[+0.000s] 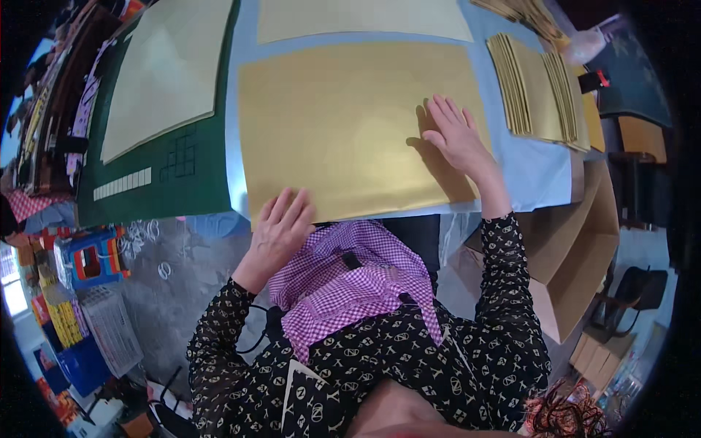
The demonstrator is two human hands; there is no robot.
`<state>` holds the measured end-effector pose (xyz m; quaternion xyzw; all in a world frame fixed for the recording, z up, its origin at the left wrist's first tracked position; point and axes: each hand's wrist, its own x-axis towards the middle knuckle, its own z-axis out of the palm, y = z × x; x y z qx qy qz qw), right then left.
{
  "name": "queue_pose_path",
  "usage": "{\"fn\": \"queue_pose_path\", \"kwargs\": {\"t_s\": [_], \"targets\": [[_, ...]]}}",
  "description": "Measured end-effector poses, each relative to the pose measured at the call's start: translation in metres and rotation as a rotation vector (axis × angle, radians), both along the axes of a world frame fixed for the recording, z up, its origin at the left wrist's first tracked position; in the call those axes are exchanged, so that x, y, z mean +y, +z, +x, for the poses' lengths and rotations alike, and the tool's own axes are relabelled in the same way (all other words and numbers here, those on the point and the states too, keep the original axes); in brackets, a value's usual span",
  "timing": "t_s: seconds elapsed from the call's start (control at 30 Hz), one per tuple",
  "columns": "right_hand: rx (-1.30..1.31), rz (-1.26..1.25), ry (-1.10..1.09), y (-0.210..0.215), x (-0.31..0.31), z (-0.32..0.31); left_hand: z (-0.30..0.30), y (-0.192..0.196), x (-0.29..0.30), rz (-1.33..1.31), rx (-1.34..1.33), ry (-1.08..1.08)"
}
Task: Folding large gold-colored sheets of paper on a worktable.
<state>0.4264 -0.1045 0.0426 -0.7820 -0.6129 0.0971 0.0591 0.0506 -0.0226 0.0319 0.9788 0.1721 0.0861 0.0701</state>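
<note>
A large gold sheet [350, 124] lies flat on the light blue table cover [537, 179] in front of me. At its lower left corner rests my left hand [281, 225], fingers stretched forward over the near edge. My right hand [458, 139] is by the sheet's right side with its fingers spread, casting a shadow on the gold surface; whether it touches the sheet I cannot tell. Neither hand holds anything. Beyond the gold sheet lies a pale sheet [361, 20], cut off by the top of the view.
Stacks of folded gold paper [537, 91] lie at the table's right. A pile of pale sheets [164, 80] sits on a dark green mat [197, 193] at the left. An open cardboard box [577, 241] stands below the right side. Crates [109, 328] are on the floor at left.
</note>
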Motion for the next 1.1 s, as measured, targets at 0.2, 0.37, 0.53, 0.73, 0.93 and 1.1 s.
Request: {"fn": "queue_pose_path", "kwargs": {"t_s": [0.2,0.37,0.53,0.73,0.93,1.1], "targets": [[0.025,0.007,0.105,0.006,0.043,-0.011,0.003,0.004,0.068,-0.096,-0.273,0.131],[0.066,0.042,0.202,0.004,0.11,-0.038,0.032,-0.003,0.171,-0.025,-0.427,0.343],[0.153,0.072,0.345,-0.006,0.174,-0.075,0.043,-0.033,0.222,-0.108,-0.399,0.556],[0.034,0.169,0.345,-0.036,0.226,-0.086,0.057,-0.056,0.242,-0.078,-0.464,0.576],[0.031,0.176,0.339,-0.044,0.235,-0.094,0.06,-0.05,0.241,-0.148,-0.4,0.623],[-0.004,0.156,0.347,-0.04,0.238,-0.101,0.055,-0.053,0.243,-0.171,-0.489,0.596]]}}
